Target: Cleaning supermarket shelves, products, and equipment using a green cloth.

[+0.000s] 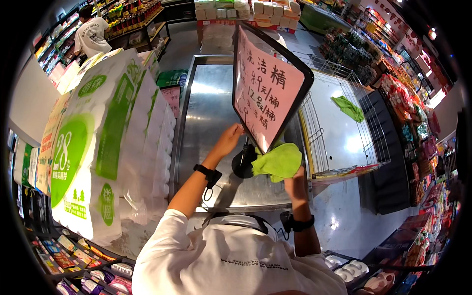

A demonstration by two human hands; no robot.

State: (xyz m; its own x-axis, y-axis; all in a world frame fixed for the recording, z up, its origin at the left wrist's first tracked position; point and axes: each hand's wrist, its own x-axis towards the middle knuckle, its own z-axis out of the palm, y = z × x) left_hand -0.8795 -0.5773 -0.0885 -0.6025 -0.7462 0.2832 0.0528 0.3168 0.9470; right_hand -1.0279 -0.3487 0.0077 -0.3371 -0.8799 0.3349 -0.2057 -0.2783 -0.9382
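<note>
In front of me a pink handwritten sign (pixel 263 84) in a black frame stands tilted on a round black base (pixel 242 165). The base rests on a stainless steel table (pixel 206 118). At the frame's lower left edge, my left hand (pixel 228 139) has its fingers curled around the rim; the fingertips are partly hidden. My right hand (pixel 296 183) holds a bunched lime-green cloth (pixel 281 161) against the sign's lower corner. The cloth covers most of that hand's fingers.
Stacked toilet paper packs (pixel 84 147) rise along the table's left side. To the right stands a white table with a wire rail (pixel 313 129), with another green cloth (pixel 348 108) on it. A person (pixel 92 35) is by shelves at the far left. Packed shelves (pixel 402 107) line the right.
</note>
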